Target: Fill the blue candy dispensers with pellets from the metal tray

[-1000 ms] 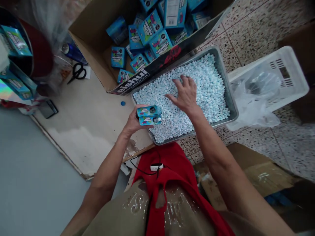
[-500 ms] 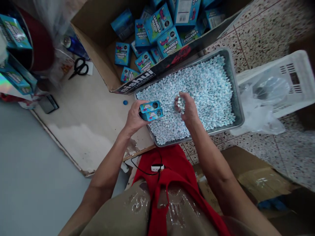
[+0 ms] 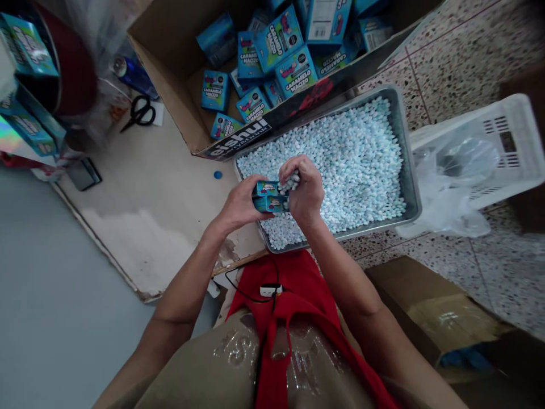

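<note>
My left hand [image 3: 239,203] grips two small blue candy boxes [image 3: 267,196] stacked together at the near left corner of a metal tray [image 3: 409,170]. The tray is full of small pale blue and white candies [image 3: 353,159]. My right hand [image 3: 304,190] is closed on a fistful of those candies and is pressed against the right end of the two boxes. Some candies show between its fingers.
A large cardboard box [image 3: 170,68] behind the tray holds several blue "Caramelo Macizo" boxes [image 3: 293,71]. Scissors [image 3: 138,112] and a blue cap [image 3: 218,175] lie on the board at left. A white basket [image 3: 511,142] with a plastic bag [image 3: 451,187] stands right of the tray. Cardboard [image 3: 426,301] lies lower right.
My right hand scooped up candies from the tray, closed round them and moved left to the boxes in my left hand. The left hand stayed almost in place.
</note>
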Demonstrator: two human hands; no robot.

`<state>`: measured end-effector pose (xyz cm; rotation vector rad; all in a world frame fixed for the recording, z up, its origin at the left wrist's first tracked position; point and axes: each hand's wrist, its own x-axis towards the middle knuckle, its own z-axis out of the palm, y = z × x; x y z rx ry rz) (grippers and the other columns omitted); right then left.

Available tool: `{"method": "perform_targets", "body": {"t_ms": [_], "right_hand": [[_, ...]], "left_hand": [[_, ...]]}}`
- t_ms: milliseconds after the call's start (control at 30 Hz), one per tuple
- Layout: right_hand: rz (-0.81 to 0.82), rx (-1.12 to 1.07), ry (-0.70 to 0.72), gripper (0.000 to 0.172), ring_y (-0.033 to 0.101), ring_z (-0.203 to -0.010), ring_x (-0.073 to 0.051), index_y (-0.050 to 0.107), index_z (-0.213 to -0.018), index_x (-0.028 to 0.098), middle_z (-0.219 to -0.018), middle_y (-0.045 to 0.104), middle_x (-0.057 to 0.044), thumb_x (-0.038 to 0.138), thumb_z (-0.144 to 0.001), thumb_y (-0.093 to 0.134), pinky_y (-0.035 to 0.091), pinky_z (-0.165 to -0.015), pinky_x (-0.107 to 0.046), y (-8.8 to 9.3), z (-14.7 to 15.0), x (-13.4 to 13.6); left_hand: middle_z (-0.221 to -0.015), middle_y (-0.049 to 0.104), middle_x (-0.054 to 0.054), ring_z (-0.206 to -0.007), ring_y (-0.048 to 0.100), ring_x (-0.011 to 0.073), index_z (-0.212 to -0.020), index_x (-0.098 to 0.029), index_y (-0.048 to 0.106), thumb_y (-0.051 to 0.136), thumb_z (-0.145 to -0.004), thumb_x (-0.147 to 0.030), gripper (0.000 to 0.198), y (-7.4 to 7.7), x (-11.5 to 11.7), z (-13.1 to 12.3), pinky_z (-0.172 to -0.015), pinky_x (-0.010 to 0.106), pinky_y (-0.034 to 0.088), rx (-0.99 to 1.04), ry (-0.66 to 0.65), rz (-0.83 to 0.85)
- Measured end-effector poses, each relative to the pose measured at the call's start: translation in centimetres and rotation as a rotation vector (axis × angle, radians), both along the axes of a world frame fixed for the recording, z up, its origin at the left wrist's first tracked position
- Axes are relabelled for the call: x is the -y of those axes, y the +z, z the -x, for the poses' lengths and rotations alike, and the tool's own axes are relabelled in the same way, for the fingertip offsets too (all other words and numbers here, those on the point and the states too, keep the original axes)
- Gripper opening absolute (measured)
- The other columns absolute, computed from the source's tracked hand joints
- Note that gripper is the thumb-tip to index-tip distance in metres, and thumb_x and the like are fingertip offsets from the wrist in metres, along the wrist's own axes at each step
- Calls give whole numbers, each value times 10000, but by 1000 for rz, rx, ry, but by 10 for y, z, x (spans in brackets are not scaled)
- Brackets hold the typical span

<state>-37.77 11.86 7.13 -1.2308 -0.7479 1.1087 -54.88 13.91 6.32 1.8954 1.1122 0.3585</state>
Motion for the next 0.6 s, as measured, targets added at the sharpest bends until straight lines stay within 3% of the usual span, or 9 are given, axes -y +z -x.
{"method": "perform_targets", "body": {"t_ms": [200, 333, 433, 600], "right_hand": [[-40, -103, 38, 418, 556, -717, -194, 526, -709, 269, -684, 490, -10, 582, -982, 482, 530, -768, -384, 18, -4, 11], [-67, -68, -29, 387, 635, -775, -225, 550, -749, 279, -672, 501, -11, 546, -1002, 428, 572, -920, -454, 11, -26, 20], [49, 55, -104, 353, 695, -928, -227, 600, -804, 278, -828, 633, -40, 514, -980, 404, 563, -1007, -462, -5, -47, 33], [290, 218, -249, 262, 685, -983, -181, 687, -828, 225, -971, 675, -43, 430, -896, 539, 549, -923, -350, -18, -66, 54]], "left_hand": [[-1129, 742, 13, -1008, 729, 248, -1207, -243, 650, 986, -573, -259, 718, -7, 6, 0, -878, 355, 584, 50, 42, 49], [-1237, 753, 60, -1121, 743, 273, -1269, -238, 647, 977, -654, -338, 705, -11, 12, 8, -980, 394, 593, 168, 114, 75], [-1322, 744, 114, -1231, 734, 298, -1270, -229, 642, 982, -688, -407, 697, -19, 18, 9, -1068, 431, 583, 353, 135, 65], [-1335, 741, 131, -1277, 727, 299, -1283, -222, 615, 992, -710, -377, 703, -28, 31, -22, -1111, 457, 579, 510, 215, -47]]}}
